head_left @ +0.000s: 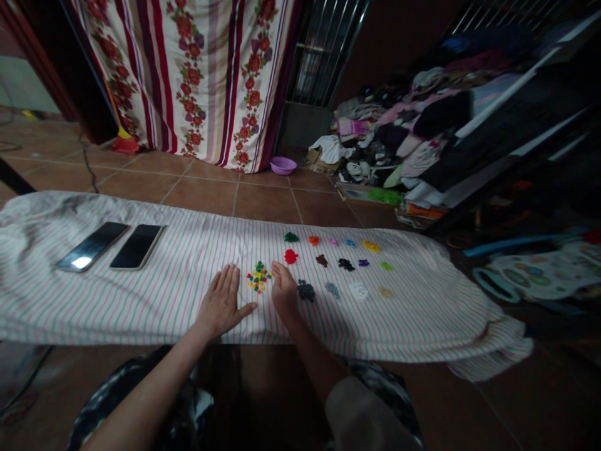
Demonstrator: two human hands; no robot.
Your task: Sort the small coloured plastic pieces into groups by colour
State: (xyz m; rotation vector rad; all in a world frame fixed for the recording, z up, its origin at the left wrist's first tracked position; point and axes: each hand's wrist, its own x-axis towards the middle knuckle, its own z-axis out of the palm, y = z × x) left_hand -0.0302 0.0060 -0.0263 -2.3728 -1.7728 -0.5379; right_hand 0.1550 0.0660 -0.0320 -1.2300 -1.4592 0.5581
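A loose pile of small mixed pieces (258,277) in green, yellow and red lies on the striped cloth (188,300). On its left side my left hand (222,297) rests flat, palm down, thumb stretched out towards the right. My right hand (284,289) stands on its edge at the right of the pile, fingers together and slightly curved, with nothing seen in it. Close to its right are dark grey pieces (306,290), and beyond its fingertips are red pieces (290,256). The pieces are too small to name their kind.
Sorted heaps sit in rows to the right, among them green (291,237), orange (313,240), yellow (371,246), black (346,265) and white pieces (359,290). Two phones, one silver-edged (92,247) and one pale-edged (137,247), lie at left. A purple basin (283,165) stands on the floor.
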